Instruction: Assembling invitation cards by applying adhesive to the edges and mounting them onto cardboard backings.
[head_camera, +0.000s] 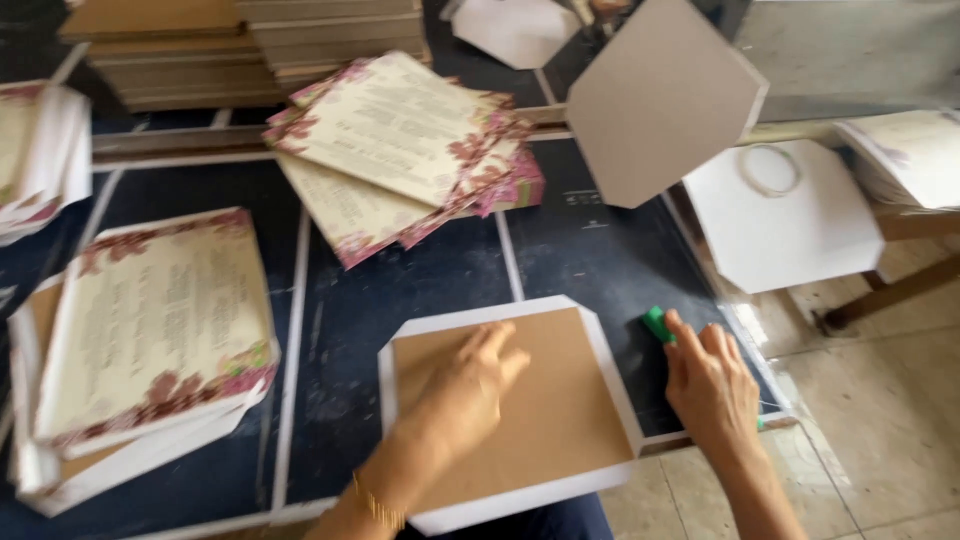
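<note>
the left hand (468, 385) lies flat, fingers spread apart, on a brown cardboard square (545, 400) which sits on a white paper sheet with cut corners (612, 350) at the near edge of the dark blue table (430, 280). the right hand (712, 385) is just beside it on the right, fingers curled together around a small green tool (656, 323). behind them lies a loose pile of cream cards with pink flower borders (400, 140). a similar stack of cards (150, 330) stands at the left. a grey cardboard piece with cut corners (660, 100) is above on the right.
</note>
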